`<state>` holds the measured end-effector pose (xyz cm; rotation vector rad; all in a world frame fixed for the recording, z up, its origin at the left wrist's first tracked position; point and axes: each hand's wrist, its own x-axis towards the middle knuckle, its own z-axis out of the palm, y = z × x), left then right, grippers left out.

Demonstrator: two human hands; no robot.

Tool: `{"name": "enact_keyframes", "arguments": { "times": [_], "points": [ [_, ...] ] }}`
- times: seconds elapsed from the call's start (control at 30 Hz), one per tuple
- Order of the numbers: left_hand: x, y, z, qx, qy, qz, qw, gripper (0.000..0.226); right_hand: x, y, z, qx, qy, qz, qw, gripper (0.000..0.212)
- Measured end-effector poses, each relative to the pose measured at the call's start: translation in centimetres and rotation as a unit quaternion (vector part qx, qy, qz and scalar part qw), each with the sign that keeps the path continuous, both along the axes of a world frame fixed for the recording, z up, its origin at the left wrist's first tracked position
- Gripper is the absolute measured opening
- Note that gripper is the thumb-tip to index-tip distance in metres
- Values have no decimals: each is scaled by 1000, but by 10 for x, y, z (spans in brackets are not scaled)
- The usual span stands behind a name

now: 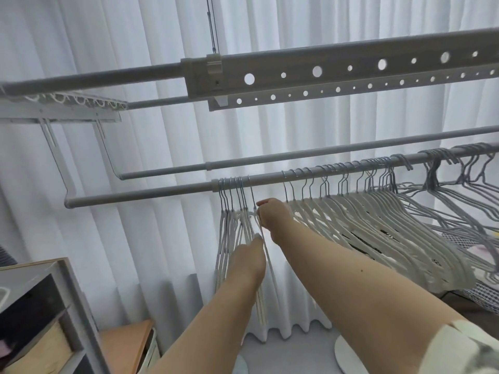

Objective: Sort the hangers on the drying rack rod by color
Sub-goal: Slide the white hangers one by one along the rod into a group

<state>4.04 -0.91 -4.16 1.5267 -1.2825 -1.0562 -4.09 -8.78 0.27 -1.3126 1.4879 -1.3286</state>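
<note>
A grey drying rack rod (151, 194) runs left to right and carries three groups of hangers. A small bunch of white hangers (229, 230) hangs near the rod's joint. A long row of white hangers (359, 225) fills the middle. Grey hangers (442, 195) hang at the far right. My right hand (271, 214) grips the neck of the rightmost hanger of the small bunch, just under its hook. My left hand (249, 261) rests lower against that bunch, fingers on a hanger's arm.
A second rod (270, 157) runs just behind, and a perforated rack beam (324, 74) hangs overhead. White curtains (135, 36) fill the background. A shelf unit (40, 306) and a wooden box (129, 338) stand at lower left. A mesh basket (480, 290) sits at lower right.
</note>
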Motion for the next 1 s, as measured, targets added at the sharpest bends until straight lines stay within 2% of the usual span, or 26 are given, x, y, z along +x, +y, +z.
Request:
{"name": "enact_keyframes", "arguments": {
  "times": [0.1, 0.17, 0.23, 0.33, 0.43, 0.53, 0.63, 0.73, 0.83, 1.0],
  "points": [
    [0, 14, 14, -84, -117, 38, 989, 49, -2, 10, 1, -32, 24, -40, 998, 33],
    [-3, 22, 22, -161, -118, 50, 979, 41, -9, 24, 5, -50, 55, -88, 993, 33],
    [-10, 26, 27, -190, -84, 34, 978, 35, -20, 35, 5, -77, 80, -133, 985, 33],
    [-21, 20, 24, -160, -63, -19, 985, 23, -30, 45, 1, -71, 99, -155, 980, 32],
    [-32, 9, 12, -73, -90, -57, 992, 48, -34, 50, -9, -16, 131, -140, 981, 36],
    [-38, 4, 1, -26, -87, -88, 992, 44, -35, 57, -13, -6, 157, -119, 980, 40],
    [-41, -4, -13, -2, -60, -94, 994, 40, -37, 53, -20, 34, 90, -66, 993, 41],
    [-42, -7, -17, -18, -73, -79, 994, 20, -40, 55, -21, 42, 7, -27, 999, 62],
    [-44, -18, -6, -17, -22, -58, 998, 20, -44, 56, -20, 32, 18, -48, 998, 64],
    [-48, -23, 27, 15, 122, -53, 991, 22, -55, 58, -23, 26, 44, -71, 996, 69]
  ]
}}
